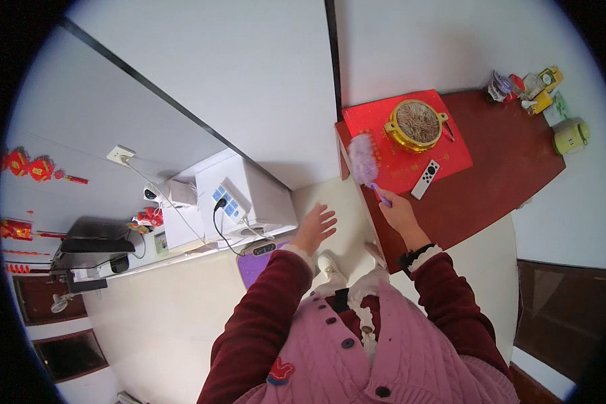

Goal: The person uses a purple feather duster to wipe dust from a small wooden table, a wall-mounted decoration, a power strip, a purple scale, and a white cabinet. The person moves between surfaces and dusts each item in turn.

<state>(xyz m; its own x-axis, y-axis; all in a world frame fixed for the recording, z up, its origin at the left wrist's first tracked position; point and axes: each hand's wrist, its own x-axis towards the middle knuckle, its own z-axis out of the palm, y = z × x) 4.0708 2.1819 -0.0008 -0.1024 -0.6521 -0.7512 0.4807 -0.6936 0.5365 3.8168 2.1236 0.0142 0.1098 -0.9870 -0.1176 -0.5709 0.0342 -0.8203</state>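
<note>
My right hand (400, 214) grips the purple handle of a fluffy duster (364, 160). The duster's lilac head hangs over the left edge of a red cloth or sheet (404, 169) with gold print. On that red sheet stands a gold two-handled pot (417, 126), filled with brownish sticks or grains. A white remote control (425, 180) lies at the sheet's front edge, near my right hand. My left hand (317, 227) is held in the air over the floor, fingers spread, with nothing in it.
The dark red wooden table (505, 146) bears a green canister (571, 139) and small packets at its far right. To the left, a white cabinet (262, 197) carries a power strip (229, 203) with cords. A purple scale (255, 267) rests on the floor beside it.
</note>
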